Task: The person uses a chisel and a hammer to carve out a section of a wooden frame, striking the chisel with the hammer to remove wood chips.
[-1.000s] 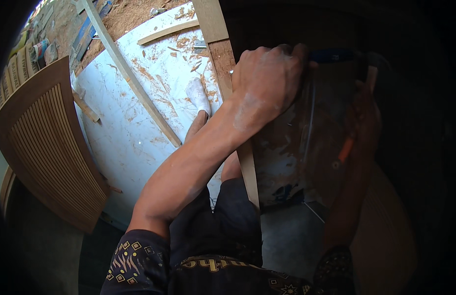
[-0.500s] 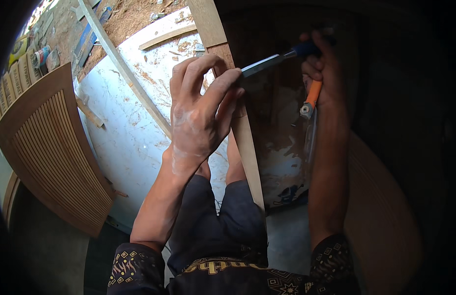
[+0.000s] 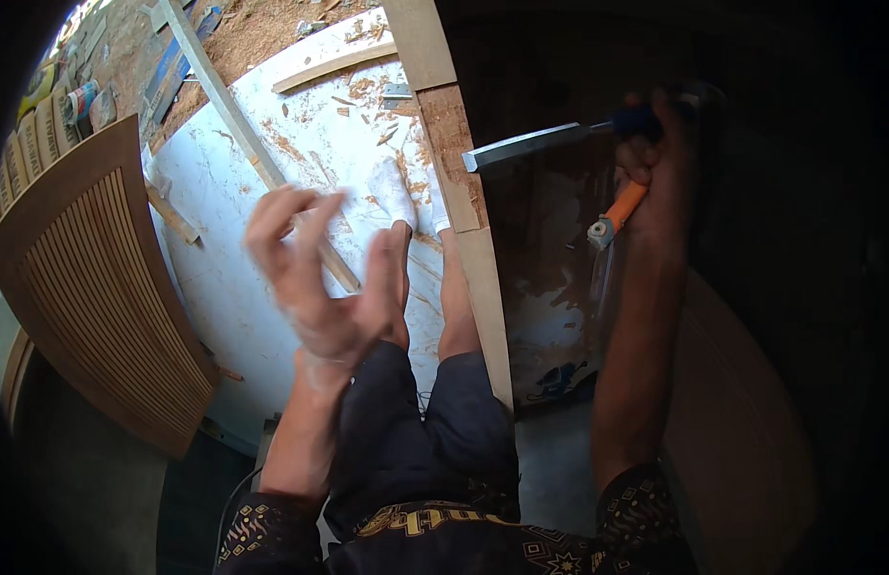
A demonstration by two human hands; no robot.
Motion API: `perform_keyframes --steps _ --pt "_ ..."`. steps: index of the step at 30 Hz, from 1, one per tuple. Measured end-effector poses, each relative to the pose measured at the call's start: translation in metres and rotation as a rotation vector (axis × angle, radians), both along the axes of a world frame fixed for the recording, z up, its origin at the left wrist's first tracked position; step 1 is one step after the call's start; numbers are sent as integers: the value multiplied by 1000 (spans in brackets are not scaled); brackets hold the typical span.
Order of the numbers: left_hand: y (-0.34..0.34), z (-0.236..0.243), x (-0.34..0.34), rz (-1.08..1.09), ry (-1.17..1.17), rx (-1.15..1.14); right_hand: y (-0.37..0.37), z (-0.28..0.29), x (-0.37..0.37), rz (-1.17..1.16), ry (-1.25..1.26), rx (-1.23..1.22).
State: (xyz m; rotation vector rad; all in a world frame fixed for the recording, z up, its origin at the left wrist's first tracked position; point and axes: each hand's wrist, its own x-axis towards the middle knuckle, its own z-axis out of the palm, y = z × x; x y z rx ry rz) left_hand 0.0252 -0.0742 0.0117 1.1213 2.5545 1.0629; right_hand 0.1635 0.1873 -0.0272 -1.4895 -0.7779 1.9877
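Note:
My left hand (image 3: 320,273), smeared by motion, hangs over the white sheet with its fingers apart and nothing in them. My right hand (image 3: 663,168) is in shadow, wrapped round a chisel (image 3: 526,146) with a blue handle. The same hand also holds an orange-handled tool (image 3: 624,206), whose kind I cannot make out. The chisel's steel blade points left, its tip at the right edge of a rough, cut recess (image 3: 451,144). That recess lies in the narrow edge of a long wooden panel (image 3: 483,307) standing between my two hands.
A slatted wooden panel (image 3: 109,278) leans at the left. On the white sheet (image 3: 243,316) lie wood chips, a metal hinge (image 3: 396,91) and a thin batten (image 3: 334,67). A long bar (image 3: 214,86) crosses the sheet. Sacks (image 3: 51,129) stand far left.
My left hand has let go of the chisel's blade end and moved left and down. My right hand has shifted slightly right and down with both tools.

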Motion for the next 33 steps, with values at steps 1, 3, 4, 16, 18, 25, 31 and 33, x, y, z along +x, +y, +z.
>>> perform_keyframes --steps 1,3,4,16,18,25,31,33 --pt "16 -1 2 -128 56 44 -1 4 3 10 11 8" --pt "59 -10 9 -297 -39 239 -8 8 -9 -19 -6 39" --pt "83 -13 18 -298 -37 202 -10 10 -10 -34 -29 64" --pt "140 -32 24 -408 -22 -20 -21 14 -7 22 -6 21" --pt "142 -36 27 -404 -14 16 -21 18 -7 16 4 46" --pt "146 -36 28 -391 -84 95 -15 24 -2 102 -67 187" --pt "138 -39 26 -440 -35 61 -15 56 8 70 -383 220" --pt "139 -40 29 -411 -9 113 -13 60 18 -1 -546 349"
